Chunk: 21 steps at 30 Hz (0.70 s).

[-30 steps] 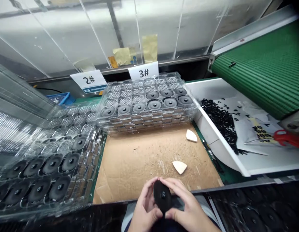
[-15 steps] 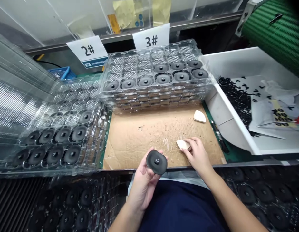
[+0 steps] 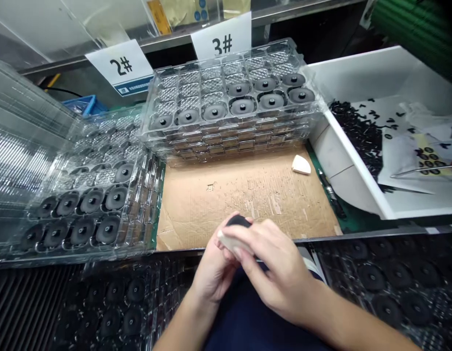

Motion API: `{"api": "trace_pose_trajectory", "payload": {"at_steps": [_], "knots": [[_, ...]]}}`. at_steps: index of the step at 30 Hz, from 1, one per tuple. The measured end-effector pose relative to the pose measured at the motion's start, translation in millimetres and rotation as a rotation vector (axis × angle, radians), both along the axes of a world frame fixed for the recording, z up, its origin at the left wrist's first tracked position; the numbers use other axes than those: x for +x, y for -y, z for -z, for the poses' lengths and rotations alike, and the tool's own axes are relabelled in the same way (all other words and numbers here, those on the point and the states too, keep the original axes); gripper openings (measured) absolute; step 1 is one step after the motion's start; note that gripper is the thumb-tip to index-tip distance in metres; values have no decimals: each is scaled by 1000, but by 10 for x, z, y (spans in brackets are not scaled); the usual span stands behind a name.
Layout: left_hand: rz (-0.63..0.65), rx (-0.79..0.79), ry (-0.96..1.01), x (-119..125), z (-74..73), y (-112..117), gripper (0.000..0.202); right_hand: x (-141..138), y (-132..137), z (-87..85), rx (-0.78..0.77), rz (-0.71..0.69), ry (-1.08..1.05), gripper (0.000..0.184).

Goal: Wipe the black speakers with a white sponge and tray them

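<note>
My left hand [image 3: 214, 265] is closed around a black oval part [image 3: 238, 221], which is mostly covered from above. With bent fingers, my right hand [image 3: 275, 265] grips a white wedge-shaped pad [image 3: 228, 241] and holds it against the part. Both hands meet over the near edge of the cardboard sheet [image 3: 197, 195]. A second white wedge [image 3: 301, 165] lies towards the sheet's right side.
Stacked clear trays [image 3: 226, 127] with black oval parts stand behind the cardboard, and more trays [image 3: 138, 195] at left. On the right, a white bin [image 3: 361, 180] holds small black pieces [image 3: 353, 136] and tweezers. A black pen-like tool [image 3: 331, 195] lies beside it.
My right hand has lifted the white wedge off the cardboard and brought it left onto the black part. The part, in my left hand, is now largely covered. The view has shifted slightly.
</note>
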<state>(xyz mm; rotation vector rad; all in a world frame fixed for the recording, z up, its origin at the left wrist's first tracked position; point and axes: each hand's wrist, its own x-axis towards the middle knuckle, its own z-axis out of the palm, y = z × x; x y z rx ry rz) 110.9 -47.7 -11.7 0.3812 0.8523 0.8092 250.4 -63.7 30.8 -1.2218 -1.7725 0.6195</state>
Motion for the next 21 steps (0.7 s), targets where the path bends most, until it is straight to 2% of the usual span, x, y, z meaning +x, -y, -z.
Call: {"api": "trace_pose_trajectory", "payload": {"at_steps": [2, 3, 5, 7, 10, 12, 14, 16, 18, 21], "knots": [[-12, -1, -10, -8, -43, -4, 62, -65, -8, -69, -69, -123, 36, 23], [-11, 1, -18, -9, -59, -2, 58, -82, -25, -73, -77, -125, 53, 22], [14, 11, -1, -14, -81, 3, 48, -105, -47, -47, 8, -11, 64, 24], [29, 25, 44, -34, -94, 7, 48, -119, -15, -9, 109, 74, 38, 26], [5, 23, 72, -83, -99, 3, 62, -118, 79, 13, 71, -48, -14, 25], [10, 1, 35, -84, -104, -3, 62, -122, 81, 0, 6, -74, -3, 21], [53, -2, 19, -49, -122, -8, 55, -143, 23, -23, 27, 17, 29, 21], [86, 18, 23, -16, -154, -10, 50, -154, -26, -45, 117, 87, 38, 24], [77, 36, 34, -29, -180, -7, 53, -117, 2, -64, 158, 17, 10, 25], [65, 34, 91, -117, -174, 12, 62, 39, 163, -94, 7, -161, 1, 23]]}}
